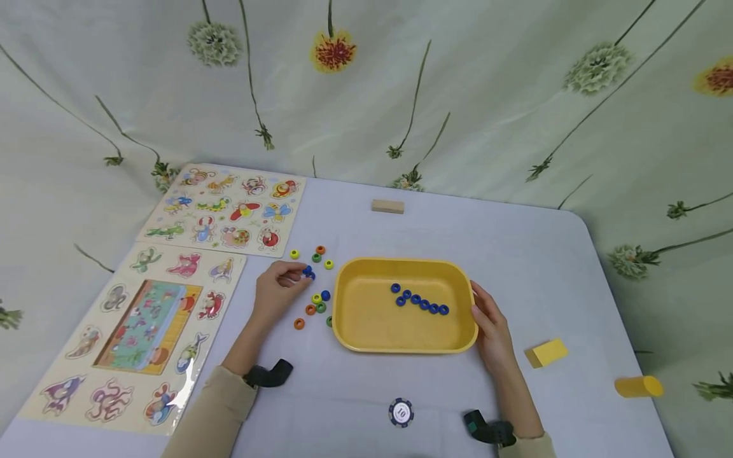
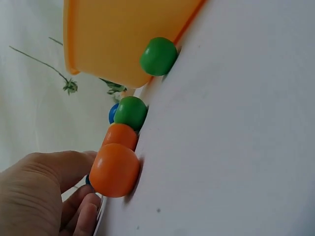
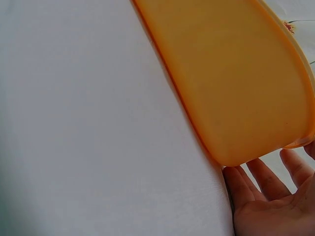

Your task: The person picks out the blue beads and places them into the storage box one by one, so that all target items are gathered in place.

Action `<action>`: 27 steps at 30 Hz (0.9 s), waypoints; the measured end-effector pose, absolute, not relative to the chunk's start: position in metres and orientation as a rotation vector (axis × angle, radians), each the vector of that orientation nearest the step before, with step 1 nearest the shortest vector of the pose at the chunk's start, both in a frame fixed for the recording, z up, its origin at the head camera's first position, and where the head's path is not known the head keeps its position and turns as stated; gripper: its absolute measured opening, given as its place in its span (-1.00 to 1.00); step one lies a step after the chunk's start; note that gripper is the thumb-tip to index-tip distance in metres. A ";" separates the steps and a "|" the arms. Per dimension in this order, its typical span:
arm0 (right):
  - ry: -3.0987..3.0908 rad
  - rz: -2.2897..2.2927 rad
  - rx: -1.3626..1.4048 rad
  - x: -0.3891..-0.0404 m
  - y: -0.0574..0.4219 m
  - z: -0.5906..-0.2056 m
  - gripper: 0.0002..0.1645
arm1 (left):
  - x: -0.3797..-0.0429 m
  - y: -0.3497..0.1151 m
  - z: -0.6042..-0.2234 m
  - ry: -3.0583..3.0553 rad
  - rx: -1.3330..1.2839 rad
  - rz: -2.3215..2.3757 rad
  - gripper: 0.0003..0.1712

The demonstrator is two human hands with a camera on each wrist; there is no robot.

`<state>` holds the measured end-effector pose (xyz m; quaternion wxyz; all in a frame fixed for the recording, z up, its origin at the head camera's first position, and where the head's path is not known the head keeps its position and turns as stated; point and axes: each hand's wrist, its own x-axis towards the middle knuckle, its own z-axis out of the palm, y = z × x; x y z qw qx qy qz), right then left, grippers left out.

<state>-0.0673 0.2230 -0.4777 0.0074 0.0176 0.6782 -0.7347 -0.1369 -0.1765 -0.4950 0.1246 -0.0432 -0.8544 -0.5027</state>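
Together, blue beads (image 1: 309, 273), pinched at tips of left fingers (image 1: 291, 267)

Beyond the left hand (image 1: 277, 289) and right hand (image 1: 494, 327) hangs a pale, softly creased cloth (image 1: 366, 114) printed with long-stemmed flowers (image 1: 334, 52); under both spreads a white table (image 1: 338, 401), its far corner rounded beyond the right hand, in soft light

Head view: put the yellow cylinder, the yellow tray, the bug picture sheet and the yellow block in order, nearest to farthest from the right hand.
1. Yellow tray: the right hand touches its right end.
2. Yellow block: just right of the hand.
3. Yellow cylinder: farther right, near the table's edge.
4. Bug picture sheet: far left, beyond the tray.
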 end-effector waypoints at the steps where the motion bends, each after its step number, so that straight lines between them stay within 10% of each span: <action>1: 2.125 -2.292 0.063 -0.067 0.223 -0.478 -0.48 | -0.137 -0.175 -0.496 -2.513 -0.132 -1.418 -0.69; 15: 2.102 -2.296 0.002 -0.066 0.225 -0.474 -0.47 | -0.133 -0.157 -0.471 -2.610 -0.102 -1.306 -0.74; 27: 2.105 -2.298 0.086 -0.067 0.224 -0.476 -0.49 | -0.130 -0.053 -0.419 -2.763 -0.635 -1.472 -0.81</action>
